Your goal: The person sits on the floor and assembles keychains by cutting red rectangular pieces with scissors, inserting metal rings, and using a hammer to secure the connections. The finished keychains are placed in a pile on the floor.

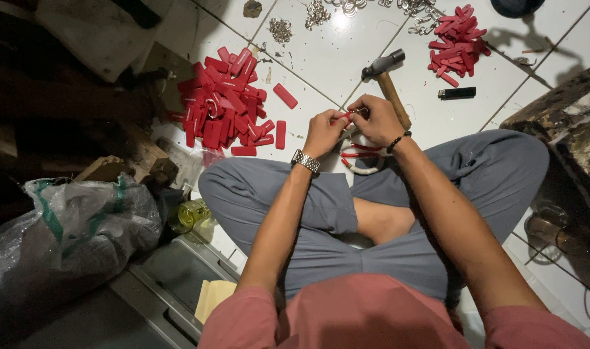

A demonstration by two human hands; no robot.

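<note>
Red plastic shows between my fingertips: a small flat red tag [342, 117] pinched where both hands meet, above my crossed legs in grey trousers [321, 200]. My left hand [325, 132], a metal watch [306, 161] on its wrist, curls inward with thumb and forefinger closed on the tag's near end. My right hand [376, 119], a dark bead bracelet [398, 141] at the wrist, arches over from the other side, fingers bent and closed on the same piece, where a small metal ring [361, 112] seems to sit; I cannot tell the exact grip. Both forearms run forward from my pink sleeves and converge. Just under the hands lies a white ring-shaped holder with red strips [363, 160]. A wooden-handled hammer [386, 81] rests on the white tiled floor [437, 116], just beyond my right hand. A large heap of red rectangular tags [224, 103] lies to the left, a smaller heap [458, 40] farther right, with a black lighter [456, 93] nearby.
</note>
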